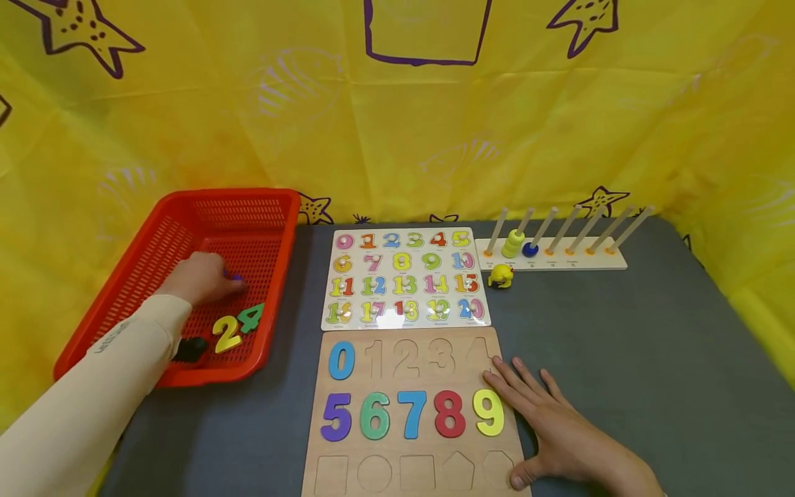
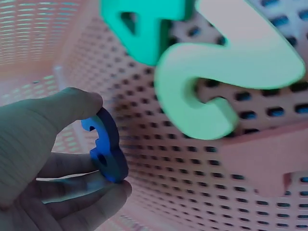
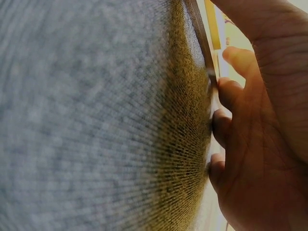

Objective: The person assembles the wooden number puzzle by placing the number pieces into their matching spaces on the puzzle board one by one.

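Note:
In the red basket, my left hand (image 1: 201, 277) pinches a blue-purple number piece (image 2: 108, 144) between thumb and fingers. It looks like a 3, partly covered by the fingertips. A yellow number 2 (image 1: 226, 334) and a green number 4 (image 1: 251, 317) lie near it on the basket floor. My right hand (image 1: 555, 428) rests spread on the right edge of the wooden number board (image 1: 397, 373). That board holds a blue 0 (image 1: 341, 360) and a coloured row from 5 to 9; the recesses for 1, 2, 3 and 4 show bare wood.
The basket (image 1: 286, 269) has raised walls; a dark object (image 1: 191, 349) lies inside, partly behind the sleeve. Beyond the wooden board lies a white number puzzle (image 1: 388, 321). A peg stand (image 1: 590, 260) with upright rods and a small yellow toy (image 1: 500, 276) are at the back right.

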A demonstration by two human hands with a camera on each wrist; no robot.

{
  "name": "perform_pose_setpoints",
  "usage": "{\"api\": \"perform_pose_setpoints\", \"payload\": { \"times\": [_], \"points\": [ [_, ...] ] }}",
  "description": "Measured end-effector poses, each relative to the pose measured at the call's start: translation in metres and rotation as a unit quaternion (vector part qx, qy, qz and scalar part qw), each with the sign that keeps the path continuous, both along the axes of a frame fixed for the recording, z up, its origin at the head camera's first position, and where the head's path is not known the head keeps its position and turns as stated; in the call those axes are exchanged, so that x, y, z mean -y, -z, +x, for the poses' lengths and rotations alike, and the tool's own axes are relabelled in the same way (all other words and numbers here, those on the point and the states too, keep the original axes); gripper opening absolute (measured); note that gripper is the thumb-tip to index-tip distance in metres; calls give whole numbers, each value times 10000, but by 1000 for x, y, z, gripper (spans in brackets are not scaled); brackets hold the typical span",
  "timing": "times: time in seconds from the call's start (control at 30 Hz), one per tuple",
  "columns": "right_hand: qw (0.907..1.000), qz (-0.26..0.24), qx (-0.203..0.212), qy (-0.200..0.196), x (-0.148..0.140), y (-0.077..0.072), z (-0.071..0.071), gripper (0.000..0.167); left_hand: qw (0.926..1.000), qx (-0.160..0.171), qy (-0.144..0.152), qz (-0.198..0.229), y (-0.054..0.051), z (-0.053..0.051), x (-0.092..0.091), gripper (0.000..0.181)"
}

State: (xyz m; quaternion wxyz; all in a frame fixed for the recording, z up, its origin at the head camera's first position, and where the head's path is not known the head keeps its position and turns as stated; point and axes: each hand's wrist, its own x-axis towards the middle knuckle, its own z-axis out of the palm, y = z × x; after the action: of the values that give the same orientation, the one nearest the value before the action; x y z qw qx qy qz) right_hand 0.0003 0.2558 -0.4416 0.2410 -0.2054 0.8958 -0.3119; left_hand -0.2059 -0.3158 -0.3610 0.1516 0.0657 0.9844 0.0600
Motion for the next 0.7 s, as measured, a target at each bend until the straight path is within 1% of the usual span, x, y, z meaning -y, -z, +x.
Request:
{"api": "perform_pose_setpoints", "payload": {
  "times": [0.1, 0.2, 0.27, 0.33, 0.43, 0.5, 0.57, 0.67, 0.7],
  "points": [
    [10000, 21, 24, -2, 0, 0, -1, 133, 9987, -471, 67, 192, -9, 5, -3, 39],
    [10000, 47, 62, 4, 0, 0, -1, 133, 9939, -1021, 187, 386, -23, 15, -15, 45],
    [10000, 65, 53, 3, 0, 0, -1, 133, 9891, -1345, 250, 546, -35, 25, -29, 52],
    [10000, 67, 31, 6, 0, 1, 0, 133, 9849, -1559, 288, 698, -49, 37, -46, 60],
    [10000, 74, -28, 2, -1, 1, 1, 134, 9772, -1858, 466, 914, -70, 57, -77, 62],
    [10000, 57, -46, 7, -1, 1, 2, 133, 9697, -2109, 681, 1027, -80, 70, -96, 62],
    [10000, 50, -56, 4, -2, 1, 2, 133, 9596, -2387, 944, 1150, -86, 83, -112, 61],
    [10000, 55, -35, 3, -1, 2, 1, 133, 9408, -2764, 1395, 1380, -88, 99, -133, 59],
    [10000, 57, -14, 6, 0, 2, 0, 133, 9360, -2811, 1524, 1469, -87, 104, -139, 59]
  ]
}}
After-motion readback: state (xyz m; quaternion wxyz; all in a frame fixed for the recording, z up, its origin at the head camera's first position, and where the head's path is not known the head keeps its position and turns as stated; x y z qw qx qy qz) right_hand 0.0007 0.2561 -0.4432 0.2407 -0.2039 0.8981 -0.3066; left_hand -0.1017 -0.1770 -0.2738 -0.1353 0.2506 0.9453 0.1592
